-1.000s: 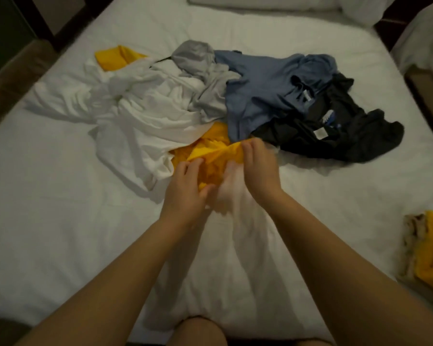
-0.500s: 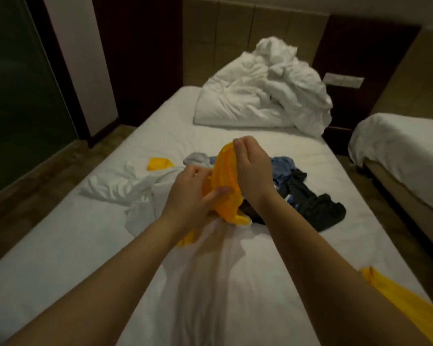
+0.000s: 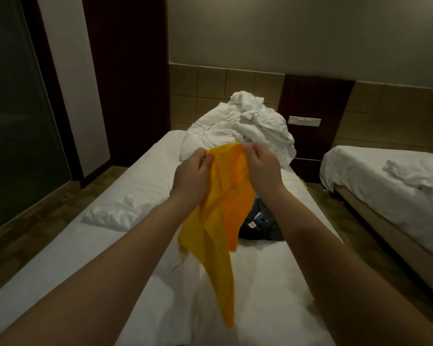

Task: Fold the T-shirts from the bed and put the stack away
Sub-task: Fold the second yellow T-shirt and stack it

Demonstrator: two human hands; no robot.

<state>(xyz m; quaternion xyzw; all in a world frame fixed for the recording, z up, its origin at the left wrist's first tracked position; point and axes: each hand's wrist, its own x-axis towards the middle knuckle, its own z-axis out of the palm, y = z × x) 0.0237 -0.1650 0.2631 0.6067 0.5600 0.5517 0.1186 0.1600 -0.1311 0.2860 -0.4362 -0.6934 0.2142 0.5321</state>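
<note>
Both hands, left [image 3: 190, 171] and right [image 3: 261, 168], pinch the top edge of a yellow T-shirt [image 3: 218, 216], held up over the bed [image 3: 135, 171]; dark clothes [image 3: 260, 226] lie behind it, bare sheet below.

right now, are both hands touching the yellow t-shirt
Touching. The head view shows the left hand and right hand each pinching the yellow T-shirt at its top edge.
</note>
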